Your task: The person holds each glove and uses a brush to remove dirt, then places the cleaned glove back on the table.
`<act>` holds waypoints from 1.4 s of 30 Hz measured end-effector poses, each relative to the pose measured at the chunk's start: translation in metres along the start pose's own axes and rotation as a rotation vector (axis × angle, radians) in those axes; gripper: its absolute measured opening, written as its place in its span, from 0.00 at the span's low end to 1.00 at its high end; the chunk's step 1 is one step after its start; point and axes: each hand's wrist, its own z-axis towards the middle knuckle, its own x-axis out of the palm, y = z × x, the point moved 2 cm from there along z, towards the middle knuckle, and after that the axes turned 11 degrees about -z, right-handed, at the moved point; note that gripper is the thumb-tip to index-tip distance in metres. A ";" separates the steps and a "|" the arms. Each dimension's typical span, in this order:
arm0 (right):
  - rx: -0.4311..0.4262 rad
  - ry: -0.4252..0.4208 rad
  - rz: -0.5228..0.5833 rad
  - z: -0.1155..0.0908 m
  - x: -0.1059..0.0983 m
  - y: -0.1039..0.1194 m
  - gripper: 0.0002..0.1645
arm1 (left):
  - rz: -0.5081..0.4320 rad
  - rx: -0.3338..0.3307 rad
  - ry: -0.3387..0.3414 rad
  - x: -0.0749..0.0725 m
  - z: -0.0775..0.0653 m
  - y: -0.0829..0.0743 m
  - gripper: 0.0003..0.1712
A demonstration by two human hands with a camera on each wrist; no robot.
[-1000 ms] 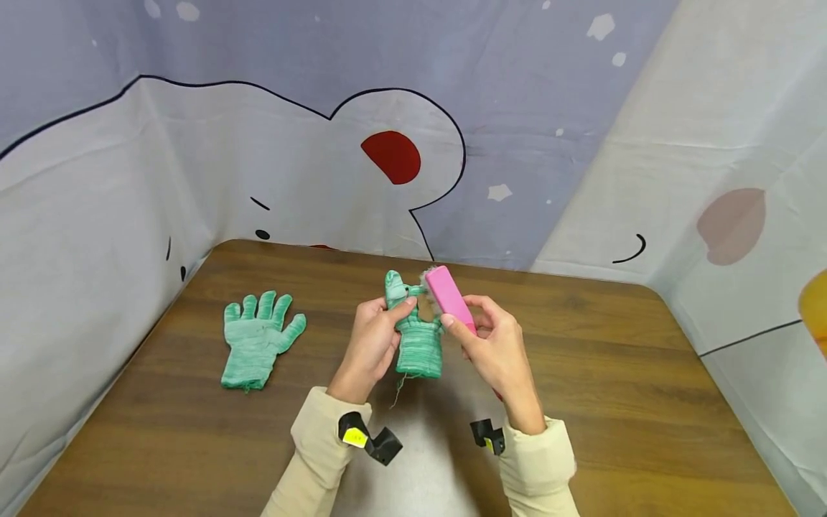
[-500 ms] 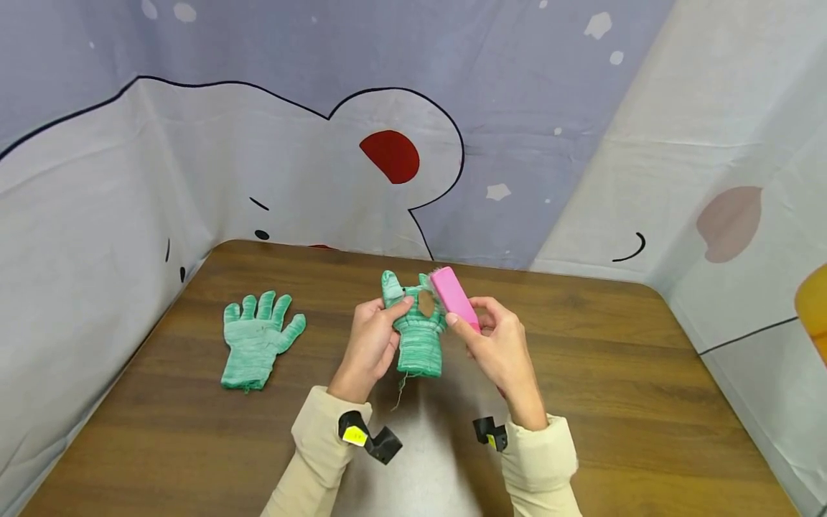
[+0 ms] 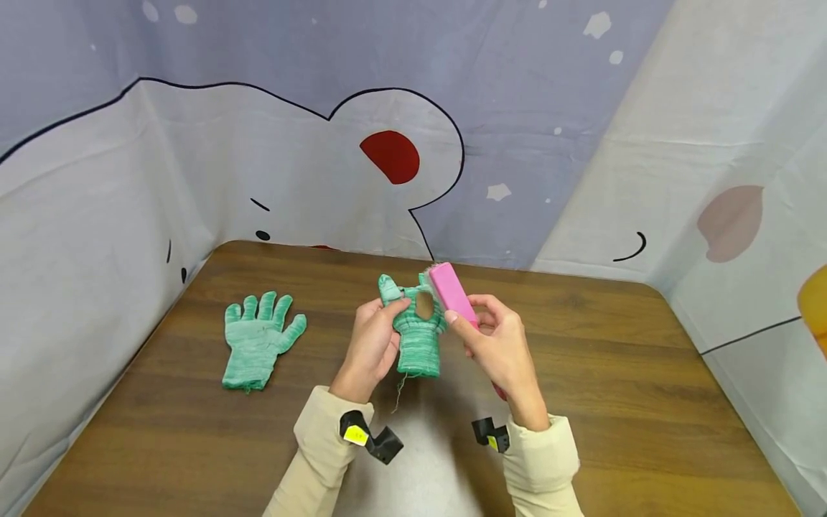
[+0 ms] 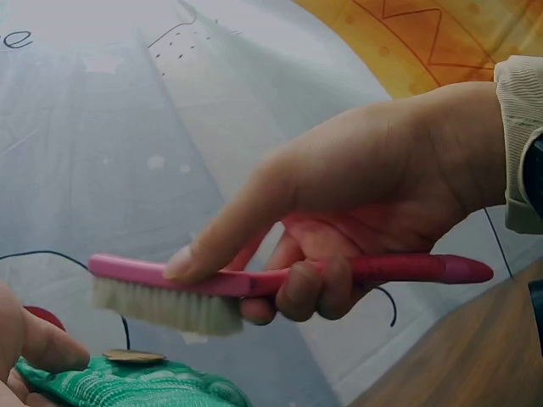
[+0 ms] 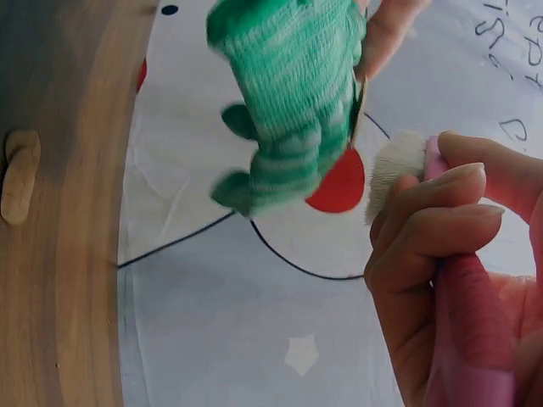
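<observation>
My left hand point(image 3: 375, 341) pinches a green knit glove point(image 3: 418, 348) at its side, thumb on top. The glove is bunched, cuff toward me, with a loose thread below it. On its upward face lies a flat brown oval piece point(image 3: 424, 304), seen edge-on in the left wrist view point(image 4: 134, 356). My right hand point(image 3: 500, 345) grips a pink brush point(image 3: 451, 291) by its handle, thumb along the back of the head. Its pale bristles point(image 4: 170, 307) face the glove, with a gap between them in the left wrist view.
A second green glove point(image 3: 255, 341) lies flat at the left of the wooden table point(image 3: 614, 395), fingers pointing away. A printed cloth point(image 3: 291, 158) stands behind the table. A small light-brown oblong thing point(image 5: 20, 176) shows on the wood in the right wrist view.
The brush has shifted slightly right, off the brown piece, which now shows whole. The held glove has tipped a little, its upright finger moving left.
</observation>
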 end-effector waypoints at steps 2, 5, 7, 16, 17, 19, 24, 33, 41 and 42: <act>-0.008 0.014 0.008 -0.001 0.004 0.003 0.21 | 0.008 0.006 0.005 0.000 0.000 0.000 0.10; -0.008 0.034 -0.010 -0.004 0.008 0.011 0.21 | 0.017 0.013 0.014 0.000 0.000 -0.001 0.12; -0.006 0.036 -0.027 -0.008 0.009 0.019 0.20 | 0.017 0.018 0.022 0.001 0.000 -0.002 0.13; -0.002 0.029 -0.078 -0.009 0.010 0.018 0.22 | 0.030 0.020 0.017 -0.002 0.000 -0.002 0.11; -0.002 0.031 -0.077 -0.007 0.010 0.014 0.22 | 0.030 0.023 0.015 -0.002 0.000 -0.002 0.12; -0.004 0.027 -0.077 -0.004 0.012 0.006 0.23 | 0.025 0.030 0.010 -0.002 0.000 -0.002 0.13; -0.015 0.012 -0.079 -0.003 0.012 0.001 0.23 | 0.000 0.025 -0.012 -0.002 0.001 -0.002 0.13; -0.004 0.025 -0.089 0.000 0.009 -0.001 0.23 | -0.018 0.032 -0.017 -0.004 0.002 -0.005 0.11; -0.006 0.041 -0.119 0.002 0.007 -0.003 0.22 | -0.021 0.030 -0.028 -0.007 0.004 -0.009 0.10; -0.008 0.044 -0.122 0.002 0.006 -0.003 0.22 | -0.021 0.035 -0.031 -0.007 0.005 -0.010 0.10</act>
